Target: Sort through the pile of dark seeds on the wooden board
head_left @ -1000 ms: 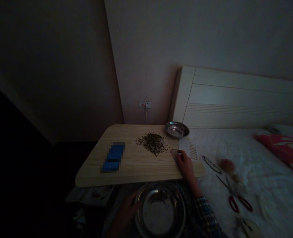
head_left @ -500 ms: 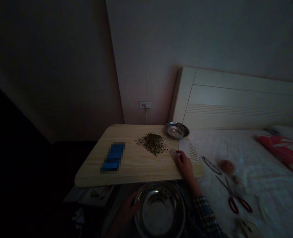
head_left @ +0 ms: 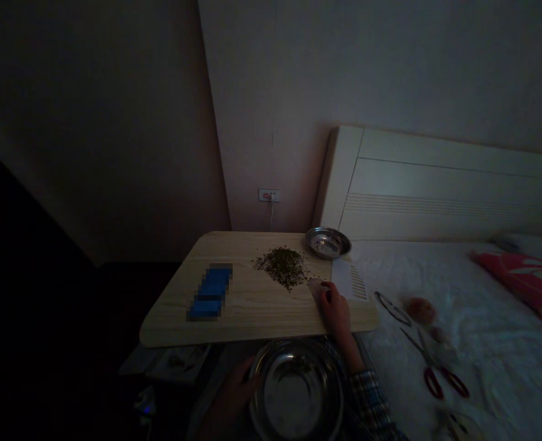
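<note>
My left hand [head_left: 236, 387] is closed on the left rim of a steel bowl [head_left: 293, 392], held below the table's front edge. My right hand [head_left: 335, 308] is over the table's right side, fingers curled around the end of a thin, see-through piece [head_left: 315, 285] whose kind I cannot make out. It points toward a loose pile of small greenish-brown grains or seeds [head_left: 283, 264], with scattered ones close to its tip. Just right of that hand lies a white sheet [head_left: 343, 277] with a row of dark slanted marks.
A second steel bowl [head_left: 328, 242] stands at the back right corner of the wooden table [head_left: 169, 324]. A blurred-out blue object [head_left: 210, 293] lies on the left. On the bed to the right are red-handled scissors [head_left: 431, 364], glasses [head_left: 392, 308] and a red pillow [head_left: 521, 283].
My right hand has moved slightly left and toward me, with the see-through piece shifting left. My left hand and the bowl it holds stay in place.
</note>
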`<state>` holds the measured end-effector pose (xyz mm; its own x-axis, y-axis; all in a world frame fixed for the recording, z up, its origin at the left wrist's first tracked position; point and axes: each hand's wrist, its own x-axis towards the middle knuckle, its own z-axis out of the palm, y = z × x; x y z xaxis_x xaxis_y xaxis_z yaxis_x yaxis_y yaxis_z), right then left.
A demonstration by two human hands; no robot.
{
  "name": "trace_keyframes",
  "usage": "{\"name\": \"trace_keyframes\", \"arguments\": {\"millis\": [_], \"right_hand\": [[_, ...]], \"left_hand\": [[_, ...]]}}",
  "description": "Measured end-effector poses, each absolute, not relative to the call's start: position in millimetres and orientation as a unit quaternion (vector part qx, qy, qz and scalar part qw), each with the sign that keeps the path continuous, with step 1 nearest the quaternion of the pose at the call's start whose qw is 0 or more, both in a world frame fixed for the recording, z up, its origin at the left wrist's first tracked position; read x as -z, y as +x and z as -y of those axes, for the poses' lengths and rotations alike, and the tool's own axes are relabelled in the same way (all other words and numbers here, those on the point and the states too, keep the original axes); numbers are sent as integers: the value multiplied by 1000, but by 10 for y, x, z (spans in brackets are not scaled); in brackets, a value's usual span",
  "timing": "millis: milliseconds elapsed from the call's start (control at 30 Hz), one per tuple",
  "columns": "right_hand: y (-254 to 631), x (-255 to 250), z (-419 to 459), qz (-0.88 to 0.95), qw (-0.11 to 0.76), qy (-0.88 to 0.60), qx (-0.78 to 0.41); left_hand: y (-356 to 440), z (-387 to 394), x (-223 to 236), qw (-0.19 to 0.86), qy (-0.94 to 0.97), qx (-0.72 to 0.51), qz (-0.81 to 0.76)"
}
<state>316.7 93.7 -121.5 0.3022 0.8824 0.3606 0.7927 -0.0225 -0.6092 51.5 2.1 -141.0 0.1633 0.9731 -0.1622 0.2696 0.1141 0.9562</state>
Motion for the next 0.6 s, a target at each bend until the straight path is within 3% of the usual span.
{"name": "trace_keyframes", "arguments": {"millis": [600], "right_hand": [[3202,1240,-883,568,475,-660,-125]], "left_hand": [[509,-47,1480,488,575,-348,-556]]}}
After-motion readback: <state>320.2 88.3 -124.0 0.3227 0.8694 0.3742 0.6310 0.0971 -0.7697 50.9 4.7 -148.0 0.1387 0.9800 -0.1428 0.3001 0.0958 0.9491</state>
